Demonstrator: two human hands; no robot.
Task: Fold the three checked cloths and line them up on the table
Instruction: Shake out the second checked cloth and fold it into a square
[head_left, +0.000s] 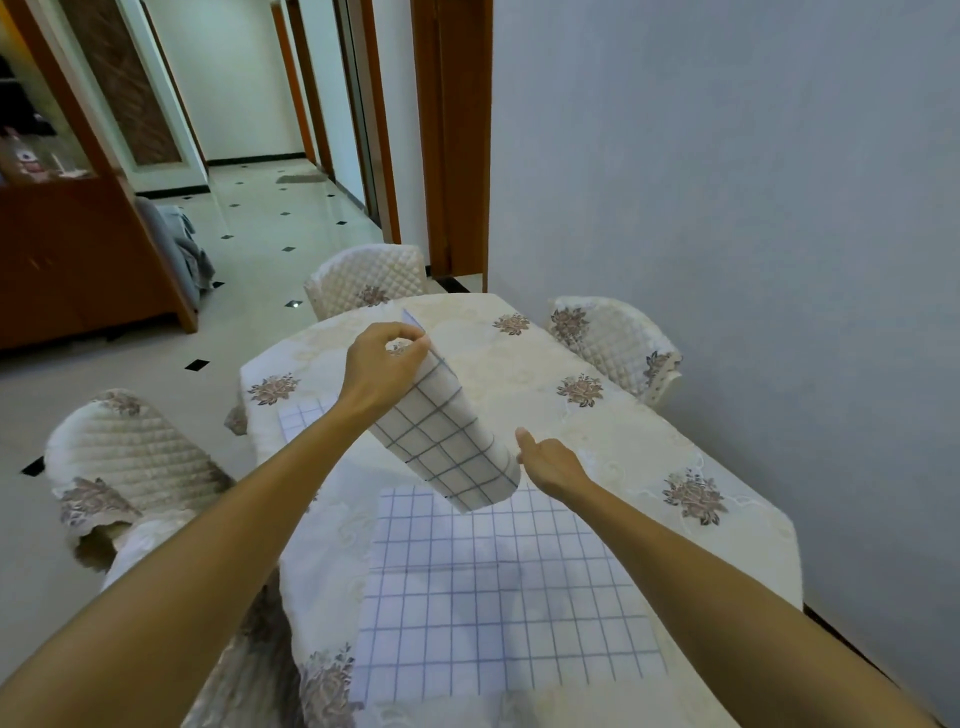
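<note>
A white cloth with dark checks (447, 441) hangs doubled over in the air above the table. My left hand (384, 364) pinches its upper corners. My right hand (548, 462) grips its lower right edge, thumb up. Below them a second checked cloth (498, 592) lies spread flat on the near part of the table. A third checked cloth (301, 418) lies flat at the table's left edge, mostly hidden behind my left forearm.
The table (623, 431) carries a cream cover with flower prints and stands against the grey wall on the right. Quilted chairs stand at the far end (363, 275), the right (618, 338) and the near left (130, 457). A tiled hallway runs off to the left.
</note>
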